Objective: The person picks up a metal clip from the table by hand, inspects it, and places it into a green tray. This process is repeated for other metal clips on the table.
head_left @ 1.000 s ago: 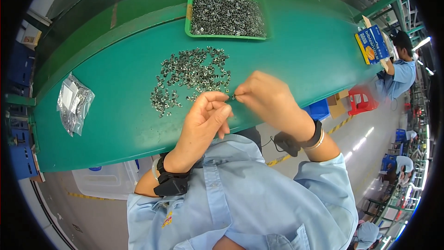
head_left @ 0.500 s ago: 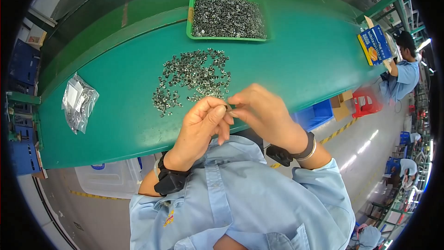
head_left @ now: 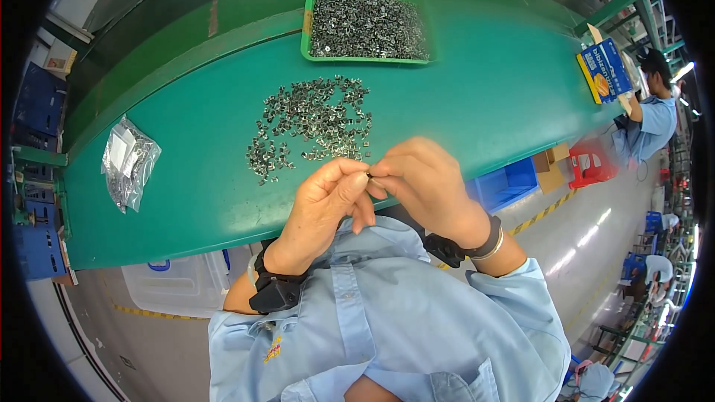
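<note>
My left hand [head_left: 322, 205] pinches a tiny dark metal part [head_left: 369, 176] between thumb and forefinger. The fingertips of my right hand [head_left: 426, 182] close on the same part from the other side, and the two hands meet there. Most of the part is hidden by the fingers, so its shape cannot be made out. Just beyond my hands, a loose heap of small shiny metal pieces [head_left: 316, 117] lies spread on the green table [head_left: 201, 171]. Behind it stands a green tray [head_left: 307, 26] filled with many similar pieces.
At the left lies a clear plastic bag [head_left: 130, 164] of small parts. A blue and yellow box [head_left: 603, 71] stands at the table's right end beside a co-worker [head_left: 655, 119]. Below are a blue bin [head_left: 506, 184], a red stool [head_left: 590, 166] and a clear lidded box [head_left: 175, 283].
My right hand has come in to the left, its fingertips closing on the small part. My left hand has stayed nearly in place.
</note>
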The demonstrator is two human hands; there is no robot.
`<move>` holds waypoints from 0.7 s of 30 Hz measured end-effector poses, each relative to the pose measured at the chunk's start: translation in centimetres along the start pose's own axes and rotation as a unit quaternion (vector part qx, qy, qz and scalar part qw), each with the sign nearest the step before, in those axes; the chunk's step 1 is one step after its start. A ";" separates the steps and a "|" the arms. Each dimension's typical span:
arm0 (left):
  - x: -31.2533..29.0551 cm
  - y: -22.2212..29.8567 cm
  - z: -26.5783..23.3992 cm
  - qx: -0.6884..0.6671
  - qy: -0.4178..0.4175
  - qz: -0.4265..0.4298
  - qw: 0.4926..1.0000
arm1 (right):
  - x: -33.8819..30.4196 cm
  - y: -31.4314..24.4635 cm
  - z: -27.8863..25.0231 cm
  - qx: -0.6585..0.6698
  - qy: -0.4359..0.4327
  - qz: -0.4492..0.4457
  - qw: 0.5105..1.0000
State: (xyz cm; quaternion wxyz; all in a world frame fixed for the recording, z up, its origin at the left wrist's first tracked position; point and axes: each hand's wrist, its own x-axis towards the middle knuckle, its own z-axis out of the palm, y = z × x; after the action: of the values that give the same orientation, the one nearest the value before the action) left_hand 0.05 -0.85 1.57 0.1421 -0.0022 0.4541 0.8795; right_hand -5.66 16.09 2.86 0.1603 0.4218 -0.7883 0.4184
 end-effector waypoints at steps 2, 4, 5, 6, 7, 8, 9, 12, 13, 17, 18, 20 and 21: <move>0.1 -0.1 -0.1 0.025 -0.002 -0.002 1.000 | 0.0 -0.1 0.0 0.003 0.000 0.001 1.000; 0.1 -0.2 -0.3 0.008 -0.005 -0.009 1.000 | -0.1 -0.2 0.0 0.009 0.000 0.004 1.000; 0.2 -0.2 -0.3 -0.010 -0.008 -0.016 1.000 | -0.2 -0.3 0.0 0.008 0.001 0.003 1.000; 0.1 -0.3 -0.4 -0.028 -0.010 -0.024 0.999 | -0.2 -0.3 0.1 0.010 0.001 0.006 1.000; 0.1 -0.4 -0.6 -0.027 -0.009 -0.023 0.999 | -0.3 -0.4 0.2 0.012 0.002 0.008 1.000; 0.1 -0.7 -0.8 -0.048 -0.018 -0.024 0.998 | -0.5 -0.4 0.3 0.014 0.003 0.011 1.000; 0.0 -1.0 -1.0 -0.069 -0.026 -0.024 0.997 | -0.6 -0.5 0.3 0.014 0.003 0.010 1.000; 0.2 -1.6 -1.3 -0.106 -0.046 -0.025 0.993 | -1.1 -0.9 0.6 0.073 0.008 0.056 0.996; 0.2 -1.8 -1.3 -0.122 -0.058 -0.023 0.991 | -1.2 -0.9 0.6 0.073 0.008 0.056 0.996; 0.4 -1.7 -1.2 -0.126 -0.058 -0.033 0.990 | -1.4 -0.9 0.6 0.096 0.012 0.077 0.992; 0.4 -1.6 -1.1 -0.121 -0.053 -0.038 0.991 | -1.4 -0.8 0.5 0.085 0.015 0.071 0.994; 0.2 -1.4 -0.8 -0.109 -0.042 -0.040 0.992 | -1.3 -0.7 0.4 0.064 0.020 0.057 0.996; 0.0 -1.3 -0.5 -0.097 -0.030 -0.042 0.994 | -1.3 -0.8 0.4 0.063 0.021 0.057 0.996</move>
State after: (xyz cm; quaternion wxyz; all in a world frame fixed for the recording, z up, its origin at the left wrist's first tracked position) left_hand 0.27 -0.56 0.24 0.1916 -0.0083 0.3618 0.9123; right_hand -4.22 16.27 2.23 0.1258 0.3770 -0.7792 0.4847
